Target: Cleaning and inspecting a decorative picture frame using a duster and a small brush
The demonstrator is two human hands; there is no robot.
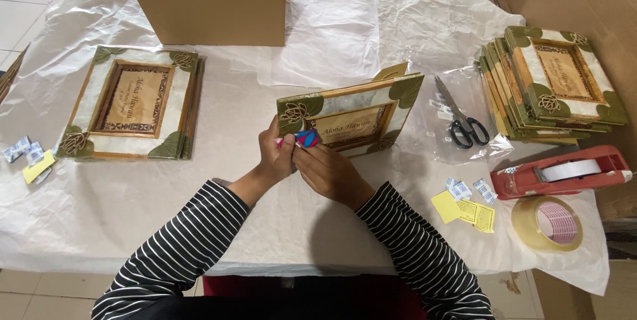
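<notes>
Sitting at a table (219, 107) covered with thin white paper, arms in striped sleeves reaching forward

Left hand (275, 154) up against the lower left corner of a picture frame (352, 117), fingers curled and pinching a small pink and blue thing (304, 138), maybe a little tool or sticker, hard to tell which

Right hand (328, 172) just beside it, fingers bent and pinching the same small thing from the other side, most likely to keep it steady

Frame standing tilted on its lower edge near the middle of the table, face toward the camera, green leaf shapes at the corners, most likely propped that way so the corner is easy to reach

Off to the left, a short stack of frames (133, 104) lying flat, with little white packets and a yellow slip (30, 157) at the table edge

Off to the right, a taller stack of frames (554, 84), leaning a bit, kept near so the next one is easy to grab

Between the middle frame and that tall stack, black scissors (464, 121) lying on clear plastic

Closer in on the right, a red tape dispenser (564, 170), a roll of clear tape (547, 222), yellow slips (464, 210) and more small white packets (468, 188)

At the back, a big brown cardboard box (206, 1) standing on the paper
</notes>
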